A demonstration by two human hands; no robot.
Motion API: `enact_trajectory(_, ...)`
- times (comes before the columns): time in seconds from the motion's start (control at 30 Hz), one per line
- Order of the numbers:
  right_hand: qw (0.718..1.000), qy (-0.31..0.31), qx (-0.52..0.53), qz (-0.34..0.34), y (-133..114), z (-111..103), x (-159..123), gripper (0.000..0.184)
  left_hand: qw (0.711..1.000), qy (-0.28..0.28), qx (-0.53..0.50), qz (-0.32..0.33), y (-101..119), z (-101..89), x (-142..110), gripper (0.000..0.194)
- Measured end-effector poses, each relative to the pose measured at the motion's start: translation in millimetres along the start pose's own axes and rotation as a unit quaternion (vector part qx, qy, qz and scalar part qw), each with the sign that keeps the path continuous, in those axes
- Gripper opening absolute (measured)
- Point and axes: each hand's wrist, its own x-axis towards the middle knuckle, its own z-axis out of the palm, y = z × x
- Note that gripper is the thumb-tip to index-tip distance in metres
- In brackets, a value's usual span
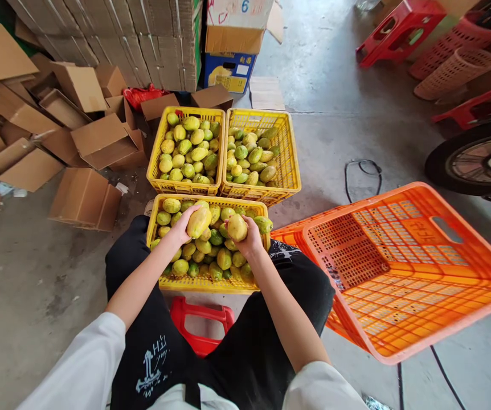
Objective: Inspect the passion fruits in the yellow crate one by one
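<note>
My left hand [181,226] is closed around a yellow papaya [199,222] over the left half of the near yellow crate [211,285]. On the right, my right hand [252,240] grips a smaller yellow papaya [237,228], its cut or stem end turned up toward me. Both fruits are held just above the many green and yellow papayas [203,246] that fill this crate. A greener papaya [264,224] lies at the crate's right rim, just beyond my right hand.
Behind stand two more yellow crates of papayas, one left [185,187] and one right [292,149]. An orange crate [403,228] lies tilted at my right. Cardboard boxes [100,139] heap up at left. A red stool [200,310] is between my legs; a wheel [476,156] is far right.
</note>
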Motion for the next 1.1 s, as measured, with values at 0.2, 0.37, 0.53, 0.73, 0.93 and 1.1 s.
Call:
enact_trajectory(0.2,1.000,0.005,-0.005,0.001,2,7,-2,0.015,0.996,-0.050,-0.063,-0.035,0,-4.3,6,0.041)
enact_trajectory(0.37,1.000,-0.002,0.002,0.027,-1,10,-11,0.028,0.996,-0.051,-0.067,-0.033,0,-5.3,7,0.043)
enact_trajectory(0.53,1.000,-0.018,0.000,-0.002,1,7,-8,0.018,0.998,-0.047,-0.031,-0.012,0,-9.6,13,0.038)
enact_trajectory(0.73,0.996,-0.031,-0.061,-0.053,9,6,-4,0.019,0.998,-0.052,0.019,0.007,-5,-11.5,15,0.026)
enact_trajectory(0.93,0.999,-0.023,-0.036,0.015,4,8,-11,0.015,1.000,-0.007,0.007,0.003,-5,-3.5,8,0.017)
enact_trajectory(1.1,0.999,-0.020,-0.007,0.044,-2,8,-12,0.020,0.998,-0.019,-0.058,-0.025,-1,-4.6,10,0.031)
